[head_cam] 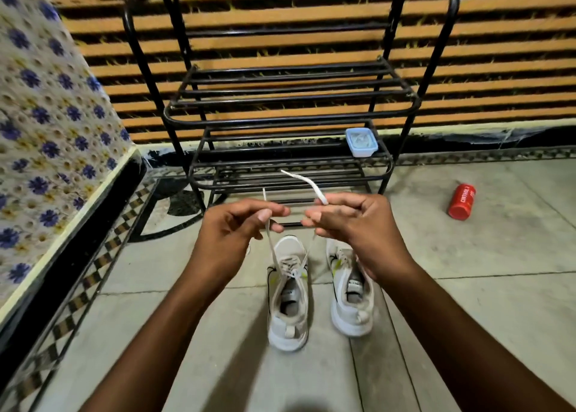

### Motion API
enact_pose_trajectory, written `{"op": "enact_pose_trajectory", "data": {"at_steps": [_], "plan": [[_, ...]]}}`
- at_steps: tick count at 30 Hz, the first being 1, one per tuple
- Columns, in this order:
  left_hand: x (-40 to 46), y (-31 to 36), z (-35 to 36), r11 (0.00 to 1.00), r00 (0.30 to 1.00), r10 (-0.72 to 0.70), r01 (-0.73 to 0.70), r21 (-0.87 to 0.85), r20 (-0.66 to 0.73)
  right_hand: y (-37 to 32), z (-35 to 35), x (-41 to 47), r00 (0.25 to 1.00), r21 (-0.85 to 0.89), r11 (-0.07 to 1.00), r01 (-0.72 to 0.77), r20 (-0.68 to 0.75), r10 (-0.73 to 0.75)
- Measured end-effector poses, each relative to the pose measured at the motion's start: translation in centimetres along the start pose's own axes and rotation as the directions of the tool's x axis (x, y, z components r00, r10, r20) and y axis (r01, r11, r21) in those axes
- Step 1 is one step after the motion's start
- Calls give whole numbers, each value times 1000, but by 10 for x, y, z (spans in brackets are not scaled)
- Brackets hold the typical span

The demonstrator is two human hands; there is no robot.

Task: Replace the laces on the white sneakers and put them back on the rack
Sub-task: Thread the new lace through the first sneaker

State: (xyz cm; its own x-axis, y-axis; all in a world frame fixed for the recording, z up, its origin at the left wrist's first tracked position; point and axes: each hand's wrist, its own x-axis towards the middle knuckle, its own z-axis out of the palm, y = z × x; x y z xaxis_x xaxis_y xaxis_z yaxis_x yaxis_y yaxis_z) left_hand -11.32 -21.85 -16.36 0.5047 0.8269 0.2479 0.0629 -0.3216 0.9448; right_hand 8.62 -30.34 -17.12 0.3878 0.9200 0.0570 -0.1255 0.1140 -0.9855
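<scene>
Two white sneakers stand side by side on the floor, toes pointing at the rack. The left sneaker (288, 296) has a white lace (270, 242) threaded through its eyelets, and both lace ends rise to my hands. My left hand (240, 227) pinches one end, whose tip sticks up above the fingers. My right hand (346, 221) pinches the other end, which curls up and to the left. That hand partly hides the right sneaker (350, 299). The black metal shoe rack (290, 112) stands just behind my hands.
A small pale blue lidded box (361, 142) sits on the rack's middle shelf at the right. A red can (462, 201) lies on the tiled floor to the right. A bed with a flowered cover (46, 125) runs along the left side.
</scene>
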Motion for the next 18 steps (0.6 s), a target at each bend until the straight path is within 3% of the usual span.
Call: {"op": "enact_pose_trajectory", "data": {"at_steps": [4, 7, 14, 18], "plan": [[2, 5, 8, 998, 997, 50, -53, -41, -61, -4, 6, 4, 979, -274, 946, 172, -62, -196], [5, 11, 13, 990, 994, 24, -39, -135, -111, -6, 13, 6, 959, -367, 903, 222, -87, -271], [13, 10, 16, 988, 985, -25, -2, -157, -170, -22, 23, 6, 970, -124, 966, 226, -58, -234], [19, 8, 16, 991, 974, -36, 5, -135, -224, -30, 26, 11, 940, -203, 924, 326, -39, -340]]}}
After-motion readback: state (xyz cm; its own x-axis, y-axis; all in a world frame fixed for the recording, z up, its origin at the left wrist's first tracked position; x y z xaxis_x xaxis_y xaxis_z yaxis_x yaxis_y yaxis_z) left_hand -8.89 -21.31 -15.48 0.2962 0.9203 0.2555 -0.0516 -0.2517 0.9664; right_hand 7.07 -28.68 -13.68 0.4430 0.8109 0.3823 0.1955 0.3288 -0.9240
